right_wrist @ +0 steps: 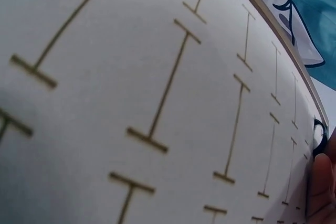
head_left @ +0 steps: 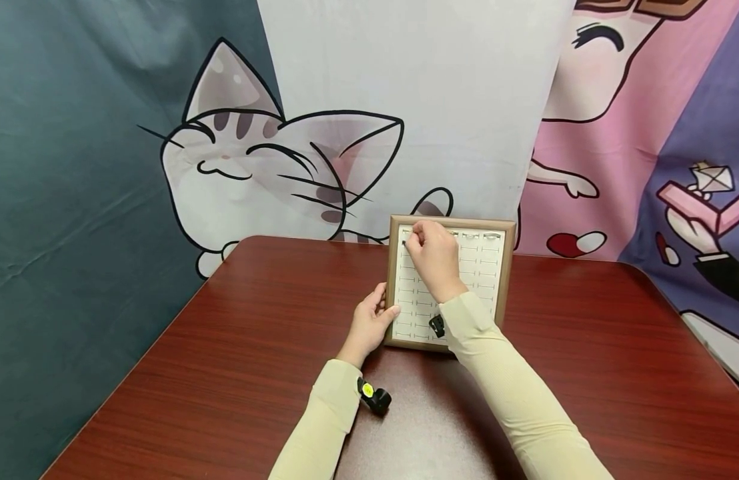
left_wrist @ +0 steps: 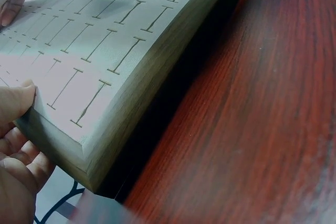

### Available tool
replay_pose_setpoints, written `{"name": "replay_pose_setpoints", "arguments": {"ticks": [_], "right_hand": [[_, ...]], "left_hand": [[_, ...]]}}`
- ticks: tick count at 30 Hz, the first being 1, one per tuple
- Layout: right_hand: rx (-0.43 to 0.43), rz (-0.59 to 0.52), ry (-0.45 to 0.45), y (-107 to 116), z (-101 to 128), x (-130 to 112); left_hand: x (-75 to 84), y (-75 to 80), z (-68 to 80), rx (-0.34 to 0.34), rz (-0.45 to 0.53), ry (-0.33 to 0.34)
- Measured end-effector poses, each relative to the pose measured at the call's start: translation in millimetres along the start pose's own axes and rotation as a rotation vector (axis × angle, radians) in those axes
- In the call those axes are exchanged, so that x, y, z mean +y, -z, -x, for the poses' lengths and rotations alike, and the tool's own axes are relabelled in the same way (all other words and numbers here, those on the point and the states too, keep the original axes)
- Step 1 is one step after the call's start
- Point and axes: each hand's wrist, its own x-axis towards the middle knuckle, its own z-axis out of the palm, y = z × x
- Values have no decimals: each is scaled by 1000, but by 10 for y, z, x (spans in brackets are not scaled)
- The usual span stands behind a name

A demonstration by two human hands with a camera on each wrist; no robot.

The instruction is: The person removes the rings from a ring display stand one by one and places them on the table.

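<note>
A wood-framed ring display board (head_left: 489, 280), its white face cut with rows of I-shaped slots, stands tilted back on the table. My left hand (head_left: 368, 323) grips its lower left edge, the thumb on the front and the other fingers behind; the left wrist view shows this grip at the frame's corner. At the upper left of the board, my right hand (head_left: 434, 253) has its fingers curled in a pinch. At those fingertips, in the right wrist view, is a dark ring (right_wrist: 318, 139), partly hidden. A ring (head_left: 492, 235) sits in a top-row slot at the right.
The reddish-brown table (head_left: 255, 373) spreads to both sides of the board. A cloth backdrop (head_left: 465, 100) with cartoon animals hangs behind it. Small black cameras are strapped to both wrists, the left camera (head_left: 377, 399) over the table.
</note>
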Motion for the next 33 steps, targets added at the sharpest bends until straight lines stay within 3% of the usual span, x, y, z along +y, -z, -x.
{"name": "replay_pose_setpoints", "arguments": {"ticks": [11,33], "right_hand": [[5,34,36,-8,4,12],[11,-23,97,-14,39,92]], "left_hand": [[-19,-11,-5,3,-11,-17],[-22,-17,-6,19,-43,-21]]}}
